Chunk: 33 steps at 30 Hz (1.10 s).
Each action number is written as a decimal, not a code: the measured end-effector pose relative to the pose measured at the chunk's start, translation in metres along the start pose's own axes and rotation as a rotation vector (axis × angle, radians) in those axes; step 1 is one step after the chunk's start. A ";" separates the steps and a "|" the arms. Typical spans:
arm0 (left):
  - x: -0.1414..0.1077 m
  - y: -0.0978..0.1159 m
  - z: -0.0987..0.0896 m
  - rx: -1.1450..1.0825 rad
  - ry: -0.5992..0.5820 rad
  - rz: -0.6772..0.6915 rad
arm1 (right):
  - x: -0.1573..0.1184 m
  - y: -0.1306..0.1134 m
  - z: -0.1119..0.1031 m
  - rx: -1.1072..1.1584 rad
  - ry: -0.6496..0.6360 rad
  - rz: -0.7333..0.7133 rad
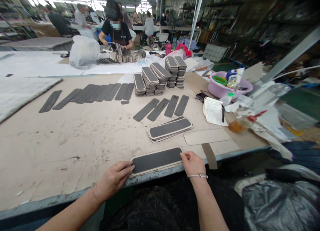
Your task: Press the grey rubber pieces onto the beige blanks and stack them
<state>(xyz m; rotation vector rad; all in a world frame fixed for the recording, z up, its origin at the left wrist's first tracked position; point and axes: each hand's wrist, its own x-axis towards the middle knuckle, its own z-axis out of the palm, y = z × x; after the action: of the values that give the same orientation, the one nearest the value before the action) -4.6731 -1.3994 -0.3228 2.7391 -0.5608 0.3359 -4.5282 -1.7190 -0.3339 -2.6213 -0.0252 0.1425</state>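
A long, round-cornered, dark grey panel with a cream border (157,161) lies at the near edge of a beige-topped table (87,141). The right hand (194,163) pinches its right end; the left hand (116,175) touches its left end with bent fingers, grip unclear. Just beyond lies a small stack of similar panels (171,128).

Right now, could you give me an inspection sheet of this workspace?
Surface: tan-covered table, smudged.
Job's things: pale-bordered dark panel at the near edge; stacked panels and loose dark strips beyond.
Clutter: purple basin, open notebook and amber bottle on the right.
Hands: left hand and right hand hold the panel's opposite ends.
Cables: one pale cord-like strand at right; its purpose unclear.
Surroundings: co-worker beyond the table; more people behind.
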 end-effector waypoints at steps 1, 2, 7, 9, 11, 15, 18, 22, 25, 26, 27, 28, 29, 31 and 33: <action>0.000 0.000 0.000 -0.004 -0.002 -0.009 | 0.000 0.000 0.000 -0.005 -0.005 0.000; 0.000 0.001 0.000 -0.009 -0.005 -0.017 | 0.000 0.000 0.000 -0.011 -0.008 0.000; 0.002 0.004 -0.003 -0.019 -0.013 -0.027 | -0.001 -0.003 0.002 -0.036 0.014 0.007; 0.002 0.005 -0.003 -0.024 0.003 -0.032 | -0.002 -0.003 0.001 -0.035 0.022 0.002; 0.003 0.006 -0.003 -0.029 0.016 -0.042 | -0.004 -0.002 0.000 -0.035 0.020 -0.007; 0.004 0.008 -0.003 -0.034 -0.004 -0.052 | -0.010 0.000 -0.003 -0.110 0.154 -0.126; 0.005 0.012 -0.005 -0.043 -0.029 -0.062 | -0.026 -0.016 -0.001 -0.133 0.295 -0.303; 0.007 0.014 -0.007 -0.041 -0.026 -0.061 | -0.062 -0.065 0.015 -0.095 0.009 -0.773; 0.008 0.013 -0.006 -0.037 -0.007 -0.072 | -0.074 -0.088 0.031 -0.057 -0.227 -0.966; 0.008 0.013 -0.005 -0.033 -0.007 -0.076 | -0.073 -0.087 0.034 -0.054 -0.255 -0.966; 0.008 0.012 -0.005 -0.030 -0.012 -0.078 | -0.068 -0.083 0.034 -0.061 -0.265 -0.941; 0.008 0.012 -0.004 -0.027 -0.018 -0.076 | -0.062 -0.076 0.033 -0.078 -0.262 -0.896; 0.007 0.012 -0.004 -0.025 -0.027 -0.073 | -0.053 -0.066 0.031 -0.101 -0.247 -0.834; 0.006 0.012 -0.004 -0.028 -0.035 -0.070 | -0.036 -0.044 0.024 -0.159 -0.197 -0.684; 0.007 0.013 -0.006 -0.041 -0.034 -0.084 | -0.024 -0.027 0.017 -0.206 -0.148 -0.564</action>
<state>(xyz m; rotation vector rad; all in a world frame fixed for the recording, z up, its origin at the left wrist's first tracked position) -4.6730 -1.4110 -0.3121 2.7238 -0.4547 0.2558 -4.5534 -1.6878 -0.3331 -2.6841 -0.8597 0.1389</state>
